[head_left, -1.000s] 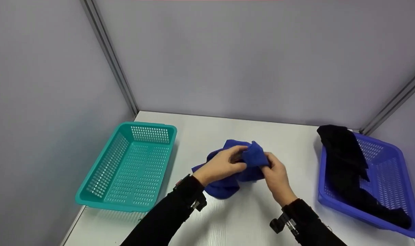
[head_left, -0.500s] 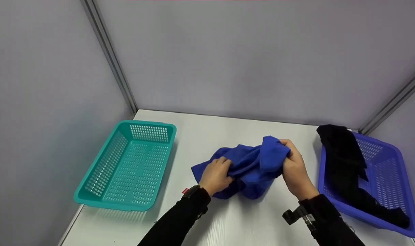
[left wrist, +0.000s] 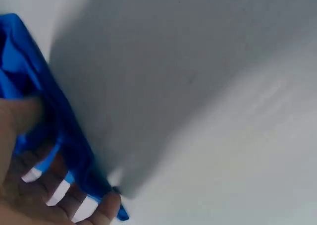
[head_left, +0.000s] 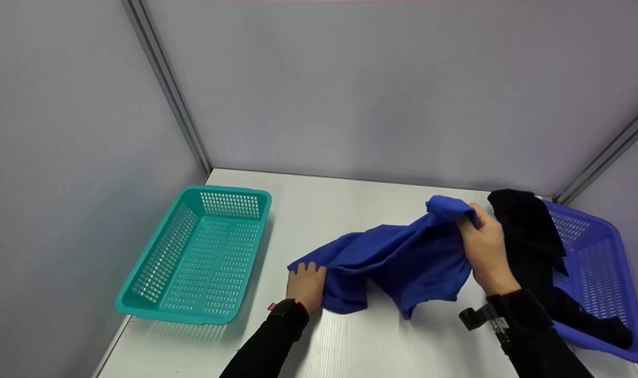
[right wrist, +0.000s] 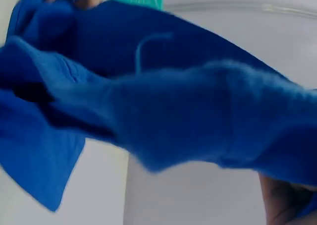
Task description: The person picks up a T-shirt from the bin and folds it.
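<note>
A blue cloth garment (head_left: 392,252) stretches slantwise between my two hands, its right end raised and its lower edge hanging in folds. My right hand (head_left: 487,249) grips the raised end, with a bunched fold over the fingers. At the lower left end, my left hand (head_left: 306,286) holds the cloth near the table. In the left wrist view the left thumb (left wrist: 25,113) lies over the blue cloth (left wrist: 64,116), the fingers on its other side. Close up in the right wrist view, the cloth (right wrist: 173,116) covers most of the right hand.
A green plastic basket (head_left: 263,236) stands on the white table (head_left: 319,205) at the left. At the right is a purple basket (head_left: 610,231), with black cloth (head_left: 529,236) draped over its near-left side. Grey panels (head_left: 376,89) close off the back and sides.
My right hand has moved right and up with one end of the garment, while my left hand has shifted left and toward me. The bunched cloth is now drawn out between them.
</note>
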The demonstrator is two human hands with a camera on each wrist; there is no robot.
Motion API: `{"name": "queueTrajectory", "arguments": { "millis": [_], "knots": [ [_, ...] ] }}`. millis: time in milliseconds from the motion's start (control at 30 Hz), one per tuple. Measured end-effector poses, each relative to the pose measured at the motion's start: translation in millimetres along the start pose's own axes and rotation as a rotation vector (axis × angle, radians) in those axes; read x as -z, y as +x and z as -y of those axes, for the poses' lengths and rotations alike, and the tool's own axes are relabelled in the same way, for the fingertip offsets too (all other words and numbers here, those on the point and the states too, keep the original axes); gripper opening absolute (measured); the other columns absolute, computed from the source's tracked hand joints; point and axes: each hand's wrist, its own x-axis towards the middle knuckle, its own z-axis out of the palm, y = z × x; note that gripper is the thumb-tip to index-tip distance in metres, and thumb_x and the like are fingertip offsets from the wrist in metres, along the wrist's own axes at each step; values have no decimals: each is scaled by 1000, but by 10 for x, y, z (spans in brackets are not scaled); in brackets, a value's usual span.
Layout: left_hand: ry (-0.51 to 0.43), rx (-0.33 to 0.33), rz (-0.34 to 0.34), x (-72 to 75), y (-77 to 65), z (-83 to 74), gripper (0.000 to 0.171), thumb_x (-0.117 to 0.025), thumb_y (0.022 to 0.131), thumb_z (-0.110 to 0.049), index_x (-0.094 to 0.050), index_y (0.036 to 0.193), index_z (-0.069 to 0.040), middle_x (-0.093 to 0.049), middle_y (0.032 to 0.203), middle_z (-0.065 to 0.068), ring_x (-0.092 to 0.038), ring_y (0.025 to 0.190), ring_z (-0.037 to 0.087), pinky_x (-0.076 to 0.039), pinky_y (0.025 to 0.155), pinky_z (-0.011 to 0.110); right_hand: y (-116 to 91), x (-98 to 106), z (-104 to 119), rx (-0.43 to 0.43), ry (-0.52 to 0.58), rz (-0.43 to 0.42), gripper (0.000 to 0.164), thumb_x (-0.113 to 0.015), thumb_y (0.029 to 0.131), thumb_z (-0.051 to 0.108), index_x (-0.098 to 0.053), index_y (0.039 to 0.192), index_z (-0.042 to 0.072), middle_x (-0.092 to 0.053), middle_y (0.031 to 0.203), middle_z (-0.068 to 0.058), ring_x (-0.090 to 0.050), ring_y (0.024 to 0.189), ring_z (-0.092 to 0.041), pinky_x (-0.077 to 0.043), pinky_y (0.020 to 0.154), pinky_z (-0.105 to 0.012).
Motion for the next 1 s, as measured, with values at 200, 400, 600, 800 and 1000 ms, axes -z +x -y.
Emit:
{"name": "queueTrajectory", "arguments": {
  "millis": [200,400,600,800,1000],
  "knots": [
    [-182,169,-88,304,183,306,13,-64,97,-20,-67,103,-9,-70,98,15,-67,89,39,-53,73,55,86,257,-59,100,-321,-86,30,-57,105,20,-52,82,1,-45,74,-2,-43,71,-15,-32,66,-27],
    [-521,372,-387,854,400,536,15,-49,100,-18,-49,87,-12,-53,85,8,-51,69,28,-42,58,44,25,477,-139,348,-423,-106,18,-58,105,14,-68,99,2,-64,85,-8,-53,77,1,-37,76,-15],
    [-977,456,-458,1111,398,482,18,-43,99,-13,-48,82,-12,-55,69,5,-63,53,21,-54,50,36,-279,494,-509,775,-498,287,22,-75,75,-3,-77,94,6,-76,87,-4,-71,78,-18,-51,80,-17],
    [-719,406,-280,1013,274,460,24,-48,96,-17,-40,74,-16,-32,64,-4,-35,59,17,-28,55,34,-818,318,-1053,761,-586,724,17,-81,81,11,-76,95,19,-71,90,10,-66,81,-9,-54,71,-30],
    [-272,235,120,803,121,420,19,-55,91,-21,-69,89,-8,-66,81,9,-65,76,32,-51,67,50,-1029,301,-1349,431,-762,1090,31,-71,87,13,-74,117,18,-62,100,8,-58,94,-15,-53,86,-42]
  ]
}}
